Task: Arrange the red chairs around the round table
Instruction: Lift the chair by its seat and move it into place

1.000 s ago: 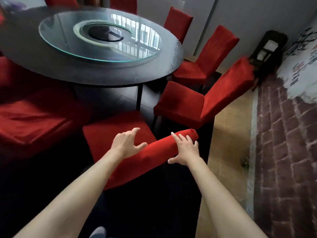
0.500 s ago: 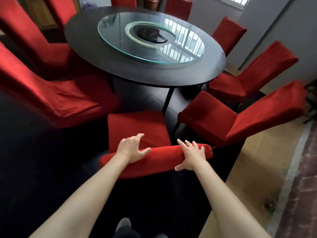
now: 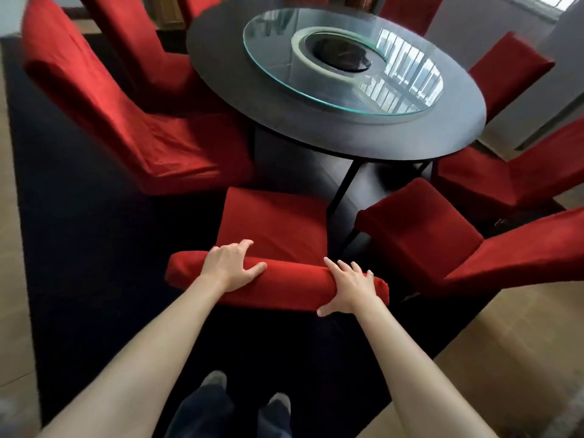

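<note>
Head view: bottom centre, two shoes [image 3: 246, 390] on the dark rug [image 3: 79, 279]. Above them, both hands grasp the backrest top of the nearest red chair [image 3: 271, 222]: left hand [image 3: 232, 267] with fingers curled over the top edge, right hand [image 3: 349, 287] with fingers draped over it and thumb behind. Chair seat faces the round table [image 3: 252, 90], short of its edge. Neighbouring red chairs: left chair [image 3: 136, 128], right chair [image 3: 442, 245]. Glass turntable [image 3: 284, 67] lies on the tabletop, upper centre.

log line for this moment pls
left hand grips backrest | right hand grips backrest | near chair faces round table | seat not tucked under
</note>
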### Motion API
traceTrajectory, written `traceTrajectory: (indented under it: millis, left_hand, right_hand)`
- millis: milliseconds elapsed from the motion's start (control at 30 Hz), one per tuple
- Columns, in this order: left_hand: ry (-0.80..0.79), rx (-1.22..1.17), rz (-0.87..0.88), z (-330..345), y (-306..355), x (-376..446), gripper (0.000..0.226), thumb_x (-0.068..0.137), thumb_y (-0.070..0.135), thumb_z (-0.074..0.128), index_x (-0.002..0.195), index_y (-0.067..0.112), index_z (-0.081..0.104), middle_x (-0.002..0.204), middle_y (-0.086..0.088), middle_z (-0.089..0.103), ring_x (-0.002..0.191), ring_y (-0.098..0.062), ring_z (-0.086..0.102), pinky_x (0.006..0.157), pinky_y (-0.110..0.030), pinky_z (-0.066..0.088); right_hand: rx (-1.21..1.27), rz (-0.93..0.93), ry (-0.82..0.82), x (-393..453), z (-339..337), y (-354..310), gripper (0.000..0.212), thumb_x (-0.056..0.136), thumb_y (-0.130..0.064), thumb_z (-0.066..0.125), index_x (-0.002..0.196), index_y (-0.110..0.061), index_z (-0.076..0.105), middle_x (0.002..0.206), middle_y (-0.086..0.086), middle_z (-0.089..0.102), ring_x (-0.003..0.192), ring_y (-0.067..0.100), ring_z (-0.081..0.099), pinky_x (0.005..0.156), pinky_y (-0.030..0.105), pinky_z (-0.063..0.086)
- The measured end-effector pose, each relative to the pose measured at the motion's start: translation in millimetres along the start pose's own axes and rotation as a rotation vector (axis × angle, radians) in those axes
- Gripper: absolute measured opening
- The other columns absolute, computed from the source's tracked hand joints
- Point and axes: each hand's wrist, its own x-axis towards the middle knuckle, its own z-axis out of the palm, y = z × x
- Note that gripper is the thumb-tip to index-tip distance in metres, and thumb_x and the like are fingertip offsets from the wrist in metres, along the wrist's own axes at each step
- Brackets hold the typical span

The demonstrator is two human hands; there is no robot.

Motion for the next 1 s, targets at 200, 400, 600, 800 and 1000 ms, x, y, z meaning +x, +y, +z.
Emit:
traceTrajectory:
  millis: [200, 400, 600, 800, 1000]
  left_hand:
    - [0.005, 0.141, -0.037, 3.8, 7.5, -11.0, 0.068, 0.088, 0.070, 0.036, 0.137, 0.023, 0.048, 0.118, -0.002, 0.067, 0.110, -0.022, 0.061, 0.099, -0.037, 0.039]
    - [-0.038, 0.170, -0.029, 6.6, 6.6, -19.9, 0.068, 0.087, 0.072, 0.032, 0.131, 0.025, 0.053, 0.120, 0.003, 0.066, 0.112, -0.020, 0.058, 0.100, -0.037, 0.036]
    - [-0.015, 0.188, 0.036, 9.6, 0.5, -25.4, 0.068, 0.085, 0.073, 0.028, 0.124, 0.026, 0.058, 0.113, 0.006, 0.068, 0.105, -0.017, 0.060, 0.097, -0.036, 0.037]
    - [-0.031, 0.212, 0.096, 7.7, -3.7, -25.5, 0.065, 0.086, 0.072, 0.029, 0.121, 0.026, 0.059, 0.111, 0.005, 0.068, 0.105, -0.019, 0.060, 0.095, -0.036, 0.036]
    - [-0.007, 0.235, 0.168, 7.6, -9.2, -30.6, 0.072, 0.080, 0.074, 0.018, 0.111, 0.027, 0.063, 0.106, 0.006, 0.069, 0.099, -0.018, 0.060, 0.093, -0.036, 0.037]
  right_hand:
    - [0.007, -0.055, 0.015, 5.6, 2.6, 7.0, 0.115, 0.051, -0.069, 0.078, 0.148, -0.034, 0.026, 0.141, 0.001, 0.048, 0.134, 0.029, 0.038, 0.112, 0.057, 0.019]
    - [0.027, -0.050, 0.085, -7.7, 15.4, 6.2, 0.092, 0.050, -0.073, 0.073, 0.129, -0.036, 0.046, 0.120, -0.002, 0.059, 0.117, 0.026, 0.050, 0.105, 0.052, 0.030]
    - [0.045, -0.011, 0.088, -24.7, 26.4, 1.1, 0.089, 0.051, -0.075, 0.072, 0.126, -0.035, 0.046, 0.120, -0.002, 0.059, 0.116, 0.026, 0.050, 0.102, 0.049, 0.032]
    - [0.093, 0.041, 0.089, -42.0, 36.3, -8.2, 0.087, 0.050, -0.077, 0.071, 0.122, -0.033, 0.049, 0.117, -0.001, 0.059, 0.115, 0.027, 0.050, 0.101, 0.051, 0.032]
    - [0.123, 0.084, 0.128, -60.1, 53.4, -17.7, 0.086, 0.048, -0.081, 0.066, 0.118, -0.032, 0.049, 0.115, -0.001, 0.061, 0.113, 0.028, 0.051, 0.101, 0.051, 0.033]
